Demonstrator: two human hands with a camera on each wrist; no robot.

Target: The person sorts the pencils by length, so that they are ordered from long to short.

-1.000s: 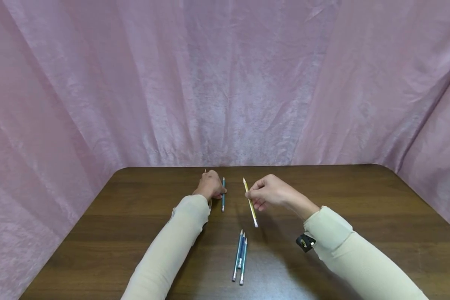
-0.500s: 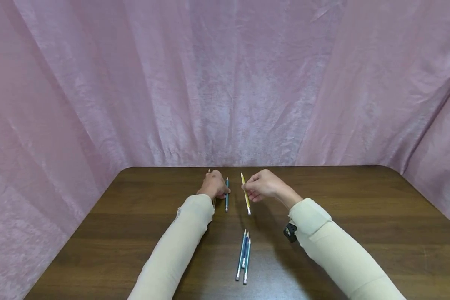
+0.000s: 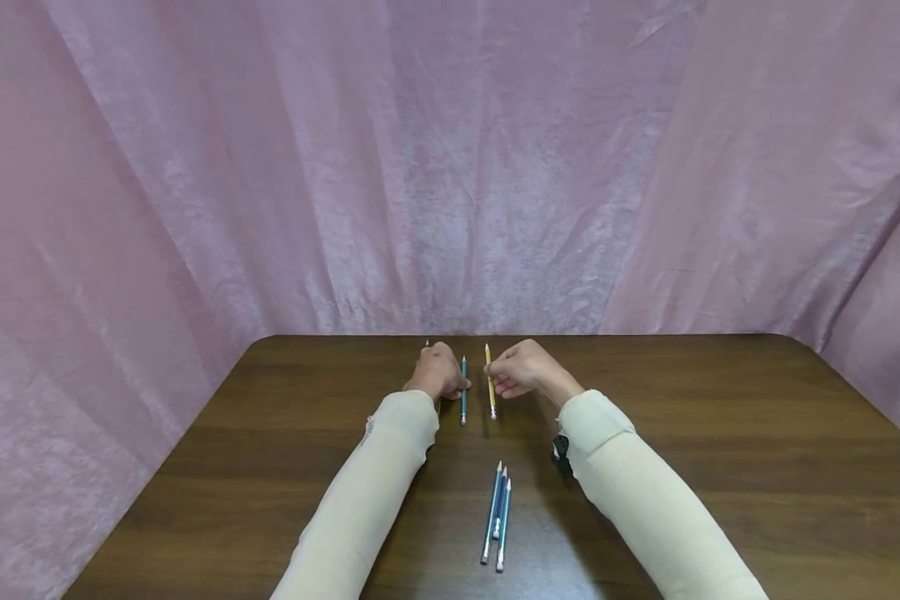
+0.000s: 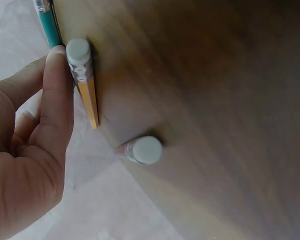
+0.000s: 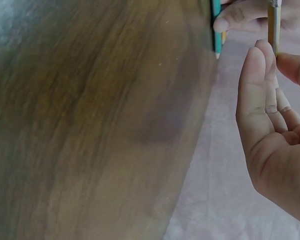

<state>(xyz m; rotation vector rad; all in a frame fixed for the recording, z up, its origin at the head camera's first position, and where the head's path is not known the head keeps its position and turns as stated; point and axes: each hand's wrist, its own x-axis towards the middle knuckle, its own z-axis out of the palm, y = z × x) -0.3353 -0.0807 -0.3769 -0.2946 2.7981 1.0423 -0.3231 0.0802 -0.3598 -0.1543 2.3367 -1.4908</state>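
Observation:
My right hand (image 3: pixel 528 367) pinches a yellow pencil (image 3: pixel 491 387) between thumb and fingers, its tip away from me and eraser end toward me. In the right wrist view this pencil (image 5: pixel 274 25) rises from the fingertips (image 5: pixel 262 47). My left hand (image 3: pixel 437 371) pinches a teal pencil (image 3: pixel 463 406) near the table's far edge; its thumb tip overlaps the teal pencil (image 5: pixel 217 40) in the right wrist view. Beside those fingers lies an orange-yellow pencil (image 4: pixel 87 95) with a white eraser, mostly hidden by the left hand in the head view.
Another pencil (image 4: pixel 147 150), white eraser foremost, lies near the table edge in the left wrist view. Several blue and teal pencils (image 3: pixel 497 517) lie together nearer me on the brown wooden table (image 3: pixel 720 433). A pink curtain (image 3: pixel 450 167) hangs behind the table.
My right hand has carried the yellow pencil leftward and away from me, close alongside the teal pencil. The left hand stays at the teal pencil; the whole view has shifted slightly.

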